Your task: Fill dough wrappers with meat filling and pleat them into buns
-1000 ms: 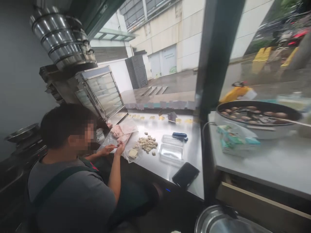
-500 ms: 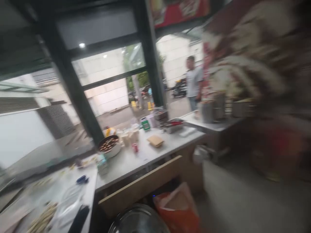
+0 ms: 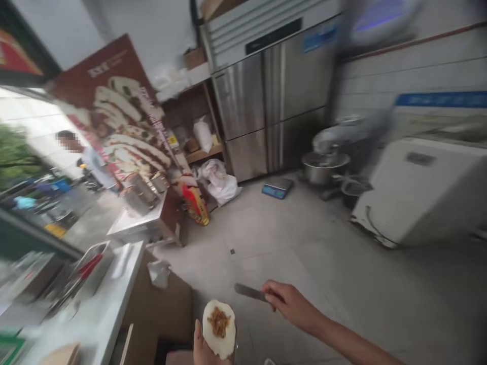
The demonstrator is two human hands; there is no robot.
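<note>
Dough round (image 3: 224, 342) was cupped on left hand (image 3: 201, 347), meat filling (image 3: 219, 322) heaped on top, edges unsealed. Hands were held apart, spatula (image 3: 247, 291) gripped in right hand (image 3: 291, 304). Filling could slide off if palm was tilted; dough could tear under blade pressure.

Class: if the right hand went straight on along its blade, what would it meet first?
From the right hand, probably the white plastic scrap on the side of the counter; depth is unclear.
</note>
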